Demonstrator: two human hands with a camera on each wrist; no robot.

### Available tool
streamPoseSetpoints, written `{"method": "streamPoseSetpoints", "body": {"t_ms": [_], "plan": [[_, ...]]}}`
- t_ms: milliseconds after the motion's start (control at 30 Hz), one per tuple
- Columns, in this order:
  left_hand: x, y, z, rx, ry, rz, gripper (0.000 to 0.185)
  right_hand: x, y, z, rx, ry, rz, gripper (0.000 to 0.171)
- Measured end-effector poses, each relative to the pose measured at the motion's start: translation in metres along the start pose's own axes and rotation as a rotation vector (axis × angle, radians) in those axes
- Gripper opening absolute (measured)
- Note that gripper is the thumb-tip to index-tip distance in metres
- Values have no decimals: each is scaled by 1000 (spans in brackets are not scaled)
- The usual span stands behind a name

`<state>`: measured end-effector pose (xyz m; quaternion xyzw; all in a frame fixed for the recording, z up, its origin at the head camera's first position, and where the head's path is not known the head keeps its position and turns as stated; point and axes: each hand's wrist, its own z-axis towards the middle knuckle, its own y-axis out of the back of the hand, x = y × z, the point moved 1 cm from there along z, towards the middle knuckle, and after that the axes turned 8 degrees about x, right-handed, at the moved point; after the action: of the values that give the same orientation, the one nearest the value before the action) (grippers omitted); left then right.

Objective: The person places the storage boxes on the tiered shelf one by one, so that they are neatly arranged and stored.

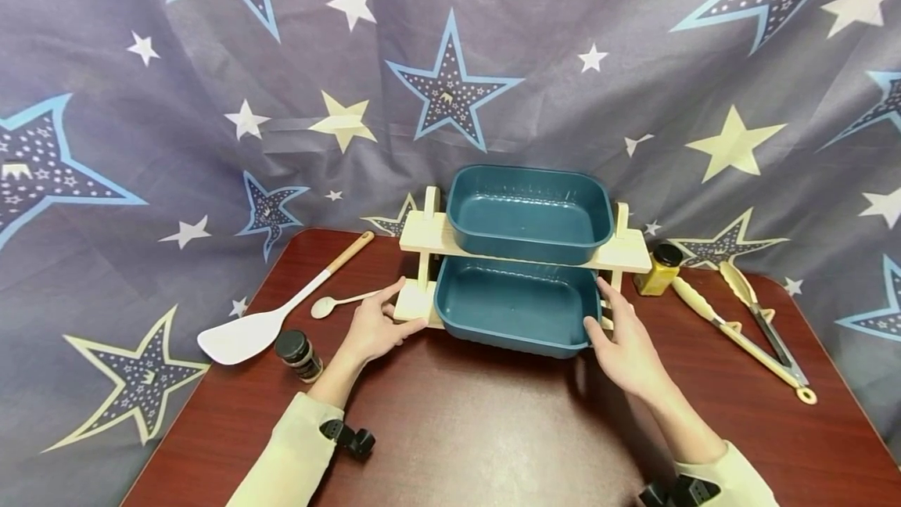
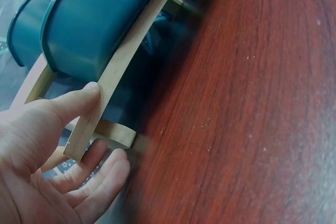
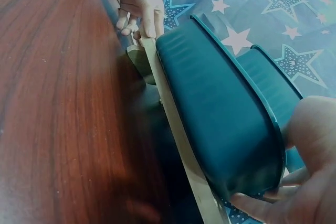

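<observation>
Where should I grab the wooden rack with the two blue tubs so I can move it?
Probably by the bottom wooden rails at both ends of the wooden rack, one hand per side, as the left hand and right hand do. The tubs sit loose.

Head cam sits above the near edge of the table [image 1: 493, 429], looking forward and down, far enough back to catch the whole wooden rack [image 1: 626, 253] and the star backdrop behind it. Left wrist cam is super close, low at the rack [image 2: 113, 85]'s left end, looking along its front rail across the tabletop. Right wrist cam does the same from the right end, aimed leftward. All three share the rack [image 3: 173, 124]; the right wrist view even catches the left hand [image 3: 140, 1].
</observation>
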<state>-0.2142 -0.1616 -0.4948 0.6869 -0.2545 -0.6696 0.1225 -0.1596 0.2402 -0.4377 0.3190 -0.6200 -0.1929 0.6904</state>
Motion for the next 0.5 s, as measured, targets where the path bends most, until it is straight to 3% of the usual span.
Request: {"method": "streamPoseSetpoints", "body": {"t_ms": [500], "plan": [[0, 0, -1, 6, 17, -21, 96, 0, -1, 3, -16, 18, -45, 67]]}}
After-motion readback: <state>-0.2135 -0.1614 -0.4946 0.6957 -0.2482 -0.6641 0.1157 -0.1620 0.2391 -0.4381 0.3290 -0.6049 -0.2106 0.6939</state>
